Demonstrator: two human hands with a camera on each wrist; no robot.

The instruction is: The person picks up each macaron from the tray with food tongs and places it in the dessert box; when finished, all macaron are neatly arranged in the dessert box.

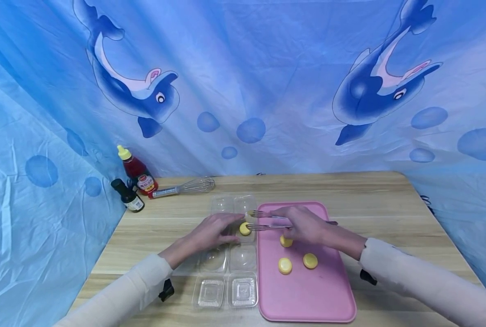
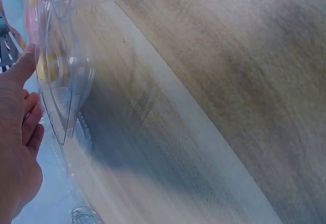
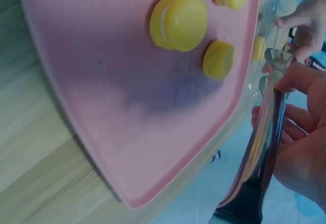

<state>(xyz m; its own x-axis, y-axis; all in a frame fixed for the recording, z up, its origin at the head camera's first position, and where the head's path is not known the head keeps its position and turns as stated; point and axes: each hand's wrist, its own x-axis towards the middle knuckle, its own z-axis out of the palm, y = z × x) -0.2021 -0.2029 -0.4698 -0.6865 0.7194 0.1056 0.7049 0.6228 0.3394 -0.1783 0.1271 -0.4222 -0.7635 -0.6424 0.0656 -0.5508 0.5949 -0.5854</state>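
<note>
My right hand (image 1: 304,225) grips metal tongs (image 3: 262,132) with fork-shaped ends, held above the pink tray (image 1: 304,299). Their tips reach left over the clear plastic container (image 1: 243,259), near a yellow macaron (image 1: 245,228) in one of its compartments. The tips stand apart, and I cannot tell whether they touch it. My left hand (image 1: 216,231) spreads its fingers and thumb over the container beside that macaron; in the left wrist view a fingertip is at the plastic edge. On the tray lie three more yellow macarons (image 3: 178,21), one partly covered by my right hand in the head view.
A red sauce bottle (image 1: 138,172) with a yellow cap and a small dark bottle (image 1: 127,196) stand at the table's back left. Next to them lies a whisk (image 1: 183,187). A blue dolphin curtain (image 1: 243,91) hangs behind the wooden table (image 1: 390,204).
</note>
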